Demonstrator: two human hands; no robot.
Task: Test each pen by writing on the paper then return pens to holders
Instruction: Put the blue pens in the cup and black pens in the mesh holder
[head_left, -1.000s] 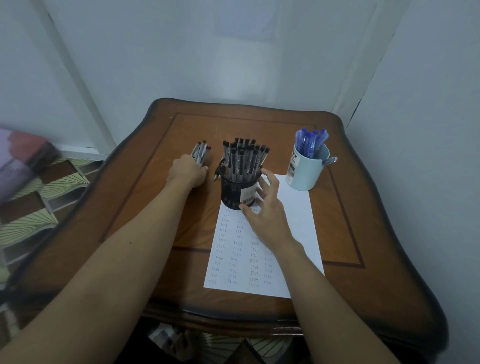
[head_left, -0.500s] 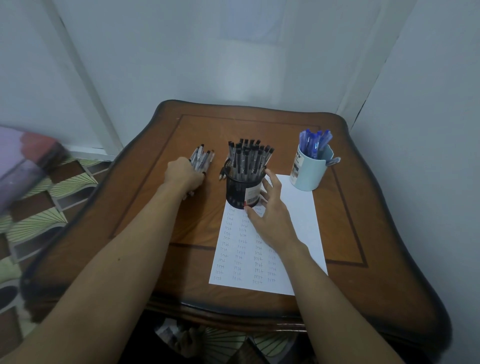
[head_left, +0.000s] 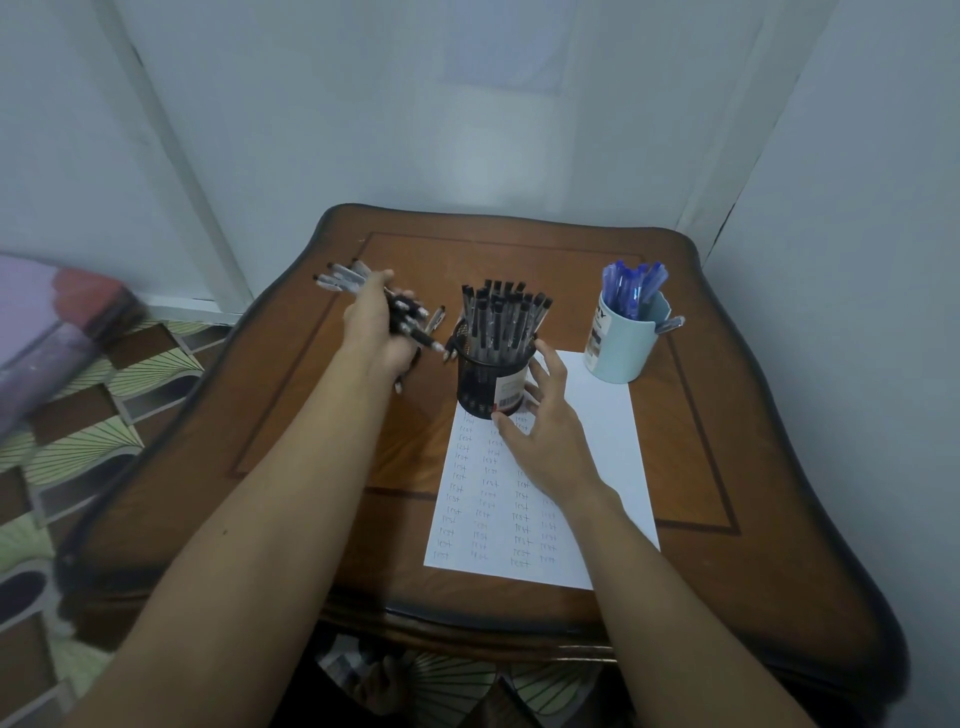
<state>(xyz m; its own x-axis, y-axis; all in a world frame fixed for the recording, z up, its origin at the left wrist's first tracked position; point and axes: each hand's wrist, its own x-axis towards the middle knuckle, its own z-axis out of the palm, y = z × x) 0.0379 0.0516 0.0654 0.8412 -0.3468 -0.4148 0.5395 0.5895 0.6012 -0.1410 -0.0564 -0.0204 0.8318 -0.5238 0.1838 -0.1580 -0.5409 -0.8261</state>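
Home rm: wood table (head_left: 769, 467), patterned floor (head_left: 98, 415)

- Your table (head_left: 727, 467) is dark wood with an inlaid border.
- Paper (head_left: 597, 426) lies near its middle, with rows of writing on the left part.
- Black holder (head_left: 480, 384) stands at the paper's far left corner, seemingly overlapping it.
- Blue cup (head_left: 623, 348) stands at the far right corner.
- A loose pen (head_left: 436, 318) lies left of the holder.
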